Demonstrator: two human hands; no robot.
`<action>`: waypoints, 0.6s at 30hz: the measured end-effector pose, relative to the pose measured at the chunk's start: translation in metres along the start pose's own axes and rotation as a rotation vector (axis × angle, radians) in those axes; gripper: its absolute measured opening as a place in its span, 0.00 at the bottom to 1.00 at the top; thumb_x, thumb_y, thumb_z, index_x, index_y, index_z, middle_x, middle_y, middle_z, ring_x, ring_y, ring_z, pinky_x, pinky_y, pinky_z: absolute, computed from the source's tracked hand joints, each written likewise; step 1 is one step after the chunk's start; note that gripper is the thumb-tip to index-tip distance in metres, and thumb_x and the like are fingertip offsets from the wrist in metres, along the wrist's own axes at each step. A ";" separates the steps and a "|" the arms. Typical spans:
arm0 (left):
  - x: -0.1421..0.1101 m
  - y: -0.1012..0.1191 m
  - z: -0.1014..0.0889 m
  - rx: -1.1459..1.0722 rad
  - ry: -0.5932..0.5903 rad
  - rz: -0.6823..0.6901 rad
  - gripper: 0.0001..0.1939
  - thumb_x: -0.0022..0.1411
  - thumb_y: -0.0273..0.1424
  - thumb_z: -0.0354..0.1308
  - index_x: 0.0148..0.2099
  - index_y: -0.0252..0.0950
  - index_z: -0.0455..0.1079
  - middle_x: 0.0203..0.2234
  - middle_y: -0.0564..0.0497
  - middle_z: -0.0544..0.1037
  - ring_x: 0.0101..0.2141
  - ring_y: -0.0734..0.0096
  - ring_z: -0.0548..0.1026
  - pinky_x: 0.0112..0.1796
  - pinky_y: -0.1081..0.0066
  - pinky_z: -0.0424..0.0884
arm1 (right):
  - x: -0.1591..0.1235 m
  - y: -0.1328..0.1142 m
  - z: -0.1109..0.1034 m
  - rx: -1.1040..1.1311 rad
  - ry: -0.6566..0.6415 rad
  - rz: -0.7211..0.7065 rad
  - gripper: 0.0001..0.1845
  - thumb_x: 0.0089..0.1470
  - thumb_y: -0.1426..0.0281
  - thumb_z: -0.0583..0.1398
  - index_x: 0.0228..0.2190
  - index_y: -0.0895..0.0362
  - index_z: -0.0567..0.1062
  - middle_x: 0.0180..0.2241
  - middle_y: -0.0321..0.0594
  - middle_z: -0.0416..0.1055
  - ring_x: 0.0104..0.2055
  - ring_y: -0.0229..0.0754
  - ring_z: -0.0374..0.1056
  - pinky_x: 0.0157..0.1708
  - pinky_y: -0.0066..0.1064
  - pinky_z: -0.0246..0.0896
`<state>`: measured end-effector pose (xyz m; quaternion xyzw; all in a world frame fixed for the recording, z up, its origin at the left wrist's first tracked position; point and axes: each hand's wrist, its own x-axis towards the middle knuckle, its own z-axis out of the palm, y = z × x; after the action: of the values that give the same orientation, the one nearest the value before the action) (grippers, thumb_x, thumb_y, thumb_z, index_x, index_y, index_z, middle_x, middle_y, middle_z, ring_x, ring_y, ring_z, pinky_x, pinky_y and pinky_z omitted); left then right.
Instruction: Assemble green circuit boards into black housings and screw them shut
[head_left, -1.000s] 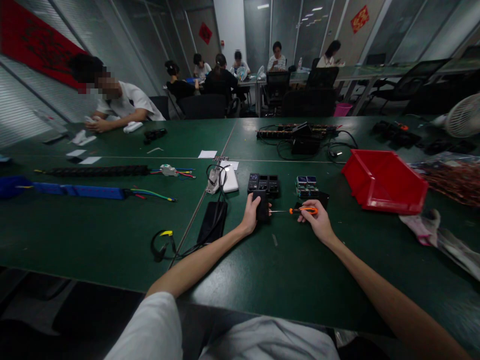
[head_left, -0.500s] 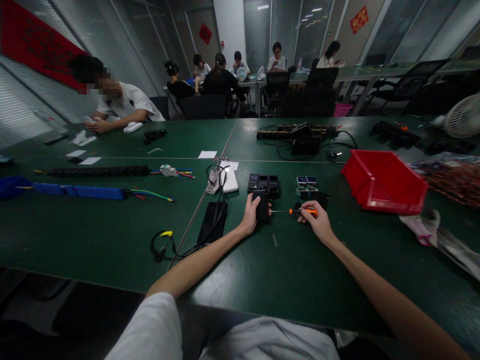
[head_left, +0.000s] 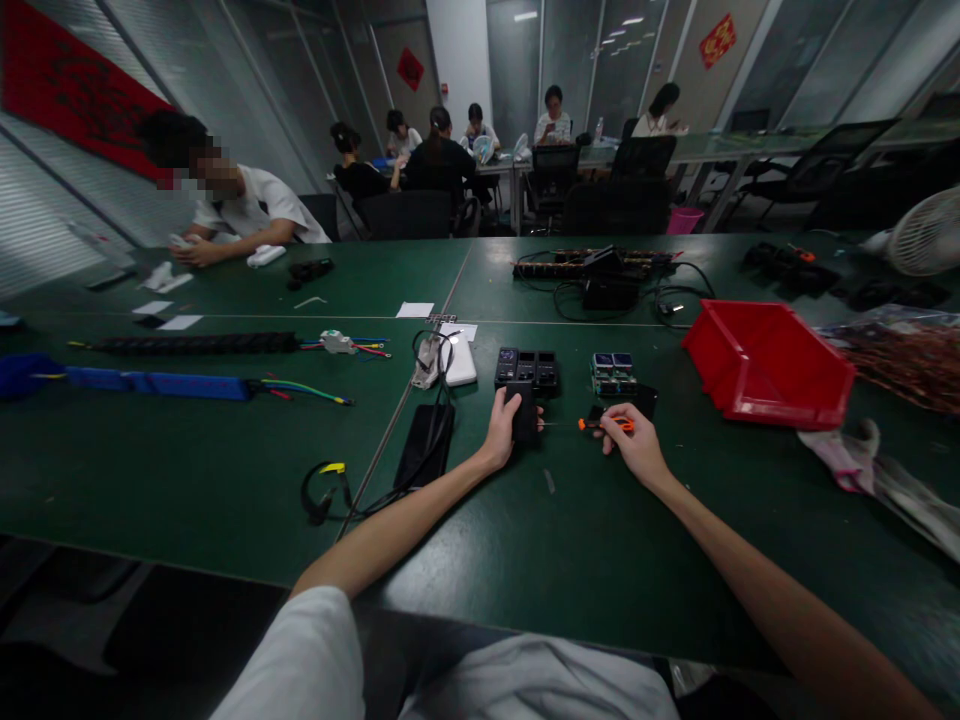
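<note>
My left hand [head_left: 502, 428] is closed round a black rectangular case [head_left: 526, 412], held a little above the table. An orange-handled screwdriver [head_left: 596, 424] lies between the fingers and thumb of my right hand [head_left: 628, 436]. Its thin shaft points left, with the tip at the right side of the case; whether it sits in a screw is too small to tell. Just beyond the case are several black devices with small screens [head_left: 538, 368]. Green circuit boards with small displays [head_left: 613, 372] lie beyond my right hand, beside a black flat piece [head_left: 646, 400].
A red bin [head_left: 772, 365] stands to the right, near a glove [head_left: 840, 460]. Left of my hands lie a black phone-like slab [head_left: 424, 445], a looped cable [head_left: 322, 490] and a white power bank [head_left: 459, 360]. A person [head_left: 247, 210] sits across the table at the left.
Both hands stay in nearly the same place. The screwdriver's handle looks slightly turned in my right hand, and its fingers have shifted a little.
</note>
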<state>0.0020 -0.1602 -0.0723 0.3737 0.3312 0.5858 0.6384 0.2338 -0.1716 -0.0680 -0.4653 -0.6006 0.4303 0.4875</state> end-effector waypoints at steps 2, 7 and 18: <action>0.000 0.000 0.000 0.001 -0.009 0.004 0.20 0.60 0.44 0.53 0.48 0.39 0.54 0.29 0.52 0.75 0.26 0.71 0.75 0.32 0.65 0.73 | 0.000 0.000 0.000 0.007 -0.013 0.031 0.14 0.54 0.58 0.59 0.33 0.56 0.67 0.21 0.33 0.70 0.17 0.36 0.64 0.20 0.28 0.59; 0.000 0.001 0.000 0.002 -0.007 -0.011 0.21 0.59 0.44 0.54 0.48 0.39 0.54 0.29 0.52 0.75 0.27 0.71 0.75 0.32 0.65 0.73 | 0.000 -0.002 0.000 0.030 -0.039 0.060 0.15 0.54 0.57 0.59 0.32 0.57 0.67 0.20 0.34 0.70 0.16 0.35 0.62 0.16 0.27 0.56; 0.002 0.000 -0.001 -0.010 0.028 -0.003 0.22 0.59 0.44 0.54 0.49 0.38 0.54 0.28 0.52 0.75 0.26 0.70 0.75 0.32 0.65 0.73 | -0.001 -0.001 -0.003 0.118 -0.074 0.018 0.14 0.54 0.64 0.59 0.41 0.56 0.63 0.25 0.34 0.71 0.23 0.38 0.69 0.25 0.30 0.64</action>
<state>0.0013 -0.1579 -0.0725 0.3620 0.3378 0.5916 0.6363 0.2369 -0.1730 -0.0669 -0.4247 -0.5875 0.4864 0.4877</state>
